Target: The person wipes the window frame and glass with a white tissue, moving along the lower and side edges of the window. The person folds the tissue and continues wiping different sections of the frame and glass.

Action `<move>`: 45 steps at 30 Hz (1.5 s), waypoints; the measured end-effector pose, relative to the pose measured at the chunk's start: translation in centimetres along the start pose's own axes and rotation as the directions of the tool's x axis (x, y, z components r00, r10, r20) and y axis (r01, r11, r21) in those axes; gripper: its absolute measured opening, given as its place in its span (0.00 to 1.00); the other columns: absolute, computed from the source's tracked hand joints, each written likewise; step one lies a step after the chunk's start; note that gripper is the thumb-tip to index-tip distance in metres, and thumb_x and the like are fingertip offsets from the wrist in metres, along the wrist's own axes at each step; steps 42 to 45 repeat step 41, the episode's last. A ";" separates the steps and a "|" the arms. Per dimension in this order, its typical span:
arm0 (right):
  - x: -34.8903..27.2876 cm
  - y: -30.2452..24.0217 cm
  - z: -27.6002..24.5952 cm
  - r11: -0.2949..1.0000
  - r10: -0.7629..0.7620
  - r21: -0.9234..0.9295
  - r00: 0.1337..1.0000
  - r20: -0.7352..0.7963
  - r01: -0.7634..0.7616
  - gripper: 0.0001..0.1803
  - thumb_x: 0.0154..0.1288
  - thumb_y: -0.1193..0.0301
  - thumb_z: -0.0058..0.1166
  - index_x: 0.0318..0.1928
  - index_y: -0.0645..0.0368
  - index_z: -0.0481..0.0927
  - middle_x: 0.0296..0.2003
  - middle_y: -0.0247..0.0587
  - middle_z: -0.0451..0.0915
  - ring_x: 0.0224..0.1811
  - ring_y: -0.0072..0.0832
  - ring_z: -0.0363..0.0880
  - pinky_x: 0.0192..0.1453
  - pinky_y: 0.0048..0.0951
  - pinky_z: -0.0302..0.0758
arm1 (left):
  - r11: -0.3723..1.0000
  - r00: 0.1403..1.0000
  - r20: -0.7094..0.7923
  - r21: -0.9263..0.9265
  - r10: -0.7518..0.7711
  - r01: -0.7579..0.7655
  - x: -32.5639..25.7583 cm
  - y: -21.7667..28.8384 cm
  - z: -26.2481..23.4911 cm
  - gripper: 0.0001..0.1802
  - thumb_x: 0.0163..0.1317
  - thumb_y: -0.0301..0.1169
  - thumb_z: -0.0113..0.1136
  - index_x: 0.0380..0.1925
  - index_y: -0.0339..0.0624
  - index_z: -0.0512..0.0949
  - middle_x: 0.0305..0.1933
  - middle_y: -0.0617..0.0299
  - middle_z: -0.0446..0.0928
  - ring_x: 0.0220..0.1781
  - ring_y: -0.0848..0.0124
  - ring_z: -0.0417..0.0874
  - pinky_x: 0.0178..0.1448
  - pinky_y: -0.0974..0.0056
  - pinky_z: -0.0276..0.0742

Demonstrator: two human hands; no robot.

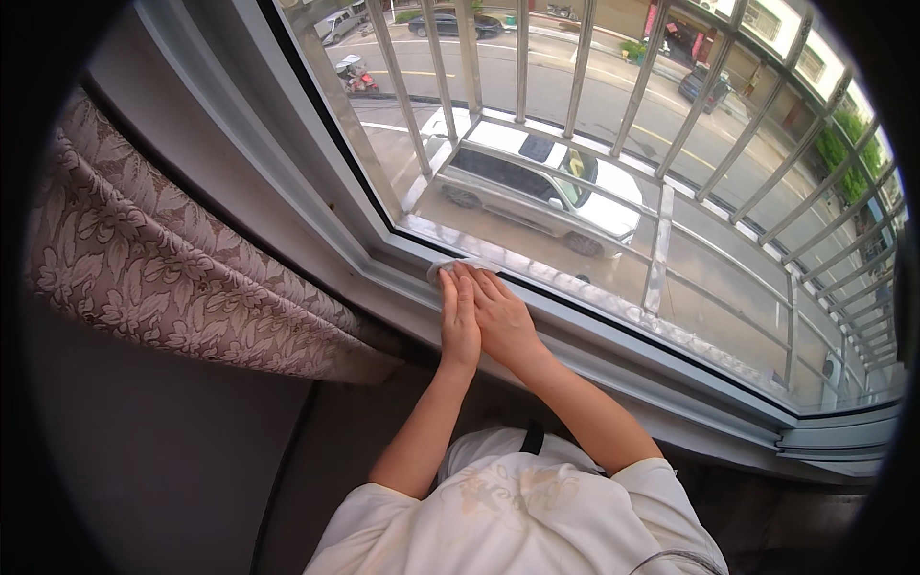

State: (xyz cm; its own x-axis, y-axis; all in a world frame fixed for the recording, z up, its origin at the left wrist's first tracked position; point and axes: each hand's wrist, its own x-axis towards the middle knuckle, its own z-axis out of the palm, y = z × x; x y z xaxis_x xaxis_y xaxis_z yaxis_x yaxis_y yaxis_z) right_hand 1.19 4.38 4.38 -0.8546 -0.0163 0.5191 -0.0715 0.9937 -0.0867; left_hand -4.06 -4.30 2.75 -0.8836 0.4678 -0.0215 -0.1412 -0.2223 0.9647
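Note:
A white cloth [439, 269], bunched small, is pressed against the lower rail of the window frame [575, 316], close to its left corner. My left hand [461, 321] and my right hand [502, 314] lie side by side and touch each other, with their fingertips on the cloth. The fingers of both hands are held together and point away from me. Most of the cloth is hidden under them.
On the left hangs a patterned pinkish curtain [192, 259], its lower end near the sill. Past the glass stand metal security bars [661, 249]. Below them, a white car [546, 182] is parked beside a street [594, 91]. A window track [834, 441] runs at the right.

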 end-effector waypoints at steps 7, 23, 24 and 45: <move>-8.6 2.8 -6.4 0.992 0.125 0.025 0.992 -0.029 -0.124 0.27 0.64 0.68 0.56 0.65 0.56 0.77 0.66 0.40 0.74 0.68 0.35 0.73 0.73 0.38 0.69 | 0.994 0.981 0.190 0.107 -0.045 0.024 -9.0 -2.0 8.5 0.42 0.80 0.47 0.38 0.77 0.29 0.34 0.83 0.45 0.36 0.84 0.59 0.36 0.83 0.61 0.38; -16.1 5.0 -11.3 0.970 0.236 0.095 0.965 -0.116 -0.225 0.26 0.56 0.81 0.55 0.58 0.59 0.79 0.60 0.44 0.78 0.64 0.40 0.74 0.66 0.43 0.69 | 0.776 0.966 -0.093 0.617 0.240 -0.133 -7.4 -3.7 10.8 0.40 0.79 0.45 0.38 0.75 0.23 0.39 0.80 0.32 0.41 0.83 0.43 0.41 0.83 0.49 0.38; -16.6 5.2 -11.4 0.964 0.261 0.082 0.957 -0.128 -0.252 0.25 0.57 0.81 0.55 0.58 0.59 0.79 0.60 0.44 0.78 0.64 0.41 0.74 0.67 0.43 0.68 | 0.751 0.952 -0.124 0.646 0.281 -0.137 -6.0 -3.8 9.9 0.40 0.79 0.44 0.38 0.75 0.22 0.40 0.80 0.32 0.42 0.82 0.43 0.43 0.82 0.48 0.39; -19.6 5.1 -11.0 0.920 0.378 -0.024 0.903 -0.203 -0.391 0.24 0.58 0.80 0.55 0.57 0.59 0.78 0.59 0.48 0.76 0.65 0.48 0.72 0.69 0.48 0.64 | 0.625 0.699 -0.568 0.749 0.435 0.220 10.9 0.2 -2.7 0.24 0.73 0.35 0.47 0.61 0.25 0.64 0.52 0.33 0.77 0.56 0.39 0.77 0.59 0.44 0.72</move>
